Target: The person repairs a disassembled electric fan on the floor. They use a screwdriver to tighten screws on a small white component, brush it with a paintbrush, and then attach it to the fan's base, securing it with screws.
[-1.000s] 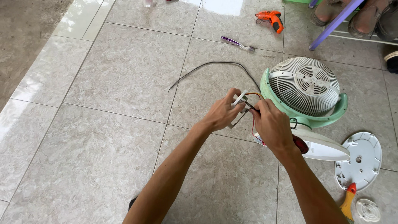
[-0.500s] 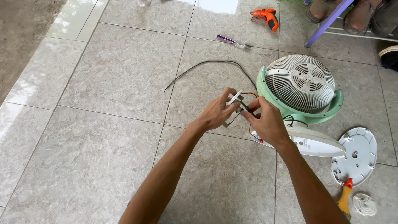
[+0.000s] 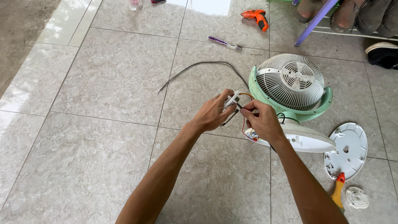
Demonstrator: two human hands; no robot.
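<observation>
My left hand [image 3: 214, 111] grips a small white switch part [image 3: 231, 99] with wires running off it. Close to its right, my right hand [image 3: 261, 120] pinches the thin red and orange wires [image 3: 244, 96] that lead from that part. Both hands hover above the tiled floor, just left of a green and white table fan [image 3: 292, 85] lying on its back. The fan's white base [image 3: 309, 139] lies open beside my right wrist. A black power cord [image 3: 199, 68] trails from the fan across the tiles.
A round white base cover [image 3: 347, 149] and a small white disc [image 3: 356, 197] lie at the right, with a yellow-handled tool [image 3: 338, 190]. An orange cordless screwdriver [image 3: 257, 17] and a purple-handled screwdriver [image 3: 224, 42] lie farther off. Shoes on a rack [image 3: 352, 12] stand top right.
Both hands stay together on the switch part and wires, with the fingers shifting slightly. The view has drifted a little, so the fan sits lower left in frame.
</observation>
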